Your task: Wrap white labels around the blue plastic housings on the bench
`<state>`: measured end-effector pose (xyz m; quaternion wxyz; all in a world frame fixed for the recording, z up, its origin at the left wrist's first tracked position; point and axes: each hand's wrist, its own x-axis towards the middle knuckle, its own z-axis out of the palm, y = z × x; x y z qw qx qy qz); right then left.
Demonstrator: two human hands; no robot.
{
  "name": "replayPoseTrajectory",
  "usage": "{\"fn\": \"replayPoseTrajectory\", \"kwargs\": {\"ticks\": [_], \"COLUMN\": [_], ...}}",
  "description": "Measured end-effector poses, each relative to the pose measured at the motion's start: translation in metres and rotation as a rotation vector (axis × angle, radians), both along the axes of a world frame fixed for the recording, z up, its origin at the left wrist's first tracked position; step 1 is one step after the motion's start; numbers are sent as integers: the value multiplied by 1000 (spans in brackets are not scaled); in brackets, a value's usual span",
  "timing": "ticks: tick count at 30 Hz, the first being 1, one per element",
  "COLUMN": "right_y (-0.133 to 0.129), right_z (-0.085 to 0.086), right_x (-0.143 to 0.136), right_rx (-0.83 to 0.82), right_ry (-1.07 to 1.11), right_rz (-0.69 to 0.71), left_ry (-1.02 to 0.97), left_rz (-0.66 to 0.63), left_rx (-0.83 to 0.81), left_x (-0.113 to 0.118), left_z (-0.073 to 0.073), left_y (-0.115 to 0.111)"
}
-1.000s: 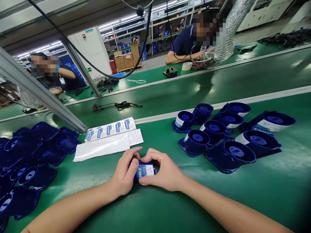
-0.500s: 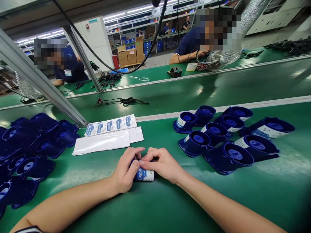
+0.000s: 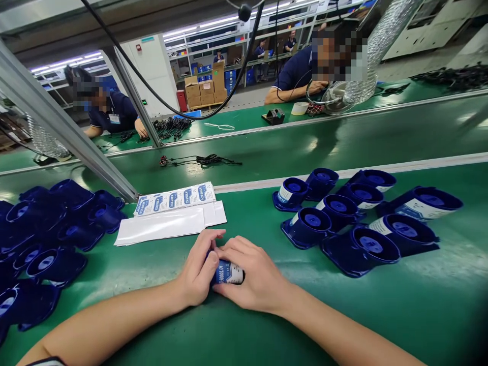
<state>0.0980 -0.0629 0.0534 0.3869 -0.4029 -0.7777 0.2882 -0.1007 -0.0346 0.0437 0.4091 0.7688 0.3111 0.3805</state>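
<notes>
A blue plastic housing (image 3: pixel 224 274) lies on its side at the middle of the green bench, its blue-and-white label facing up toward me. My left hand (image 3: pixel 200 272) grips its left end, with the thumb on top. From the right, my right hand (image 3: pixel 254 274) wraps round the labelled part, fingers over the top and thumb low along the near side. Both hands hide much of the housing. Just beyond them is a sheet of printed labels (image 3: pixel 177 199), and white strips (image 3: pixel 160 227) lie nearer to my left hand.
Blue housings without visible labels (image 3: pixel 57 265) crowd the left side. Several labelled housings (image 3: pixel 310 223) stand at the right. A coiled black cable (image 3: pixel 208 160) lies on the belt beyond the bench edge. A metal post (image 3: pixel 91 142) rises at left. Two co-workers sit opposite.
My right hand has opened from a pinch on top of the label and now wraps round the housing, thumb dropping to its near side. My left hand keeps its grip.
</notes>
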Motion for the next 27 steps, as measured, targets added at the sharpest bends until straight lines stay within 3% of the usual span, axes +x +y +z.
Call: {"fn": "replayPoseTrajectory", "kwargs": {"ticks": [5, 10, 14, 18, 23, 27], "right_y": [7, 12, 14, 13, 14, 23], "right_z": [7, 9, 8, 8, 8, 1], "right_x": [-2, -2, -1, 3, 24, 50], "right_rx": [-340, -556, -583, -496, -447, -585], "right_ry": [383, 457, 467, 413, 265, 199], "right_rz": [-2, -13, -8, 36, 96, 90], "left_ry": [-21, -9, -17, 0, 4, -1], "left_rz": [-62, -54, -59, -74, -107, -124], "left_rx": [71, 55, 51, 10, -10, -18], "left_x": [1, 1, 0, -1, -4, -5], "left_z": [0, 2, 2, 2, 2, 2], "left_y": [-2, -1, -1, 0, 1, 4]}}
